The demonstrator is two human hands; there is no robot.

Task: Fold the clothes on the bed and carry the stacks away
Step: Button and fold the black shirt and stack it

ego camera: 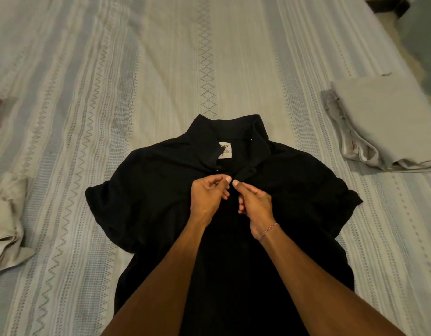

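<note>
Both forearms reach over the black shirt (161, 190), spread front-up on the bed (112, 69). My left hand (207, 195) and right hand (253, 202) pinch its placket; I judge buttoning comes before folding.

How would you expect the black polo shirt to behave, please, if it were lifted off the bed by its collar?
The black polo shirt would likely hang limp: its sleeves already lie rumpled on the bedspread. It is probably light, since the left hand and right hand work its placket with a fingertip grip. It seems unlikely to slip or break.
</note>
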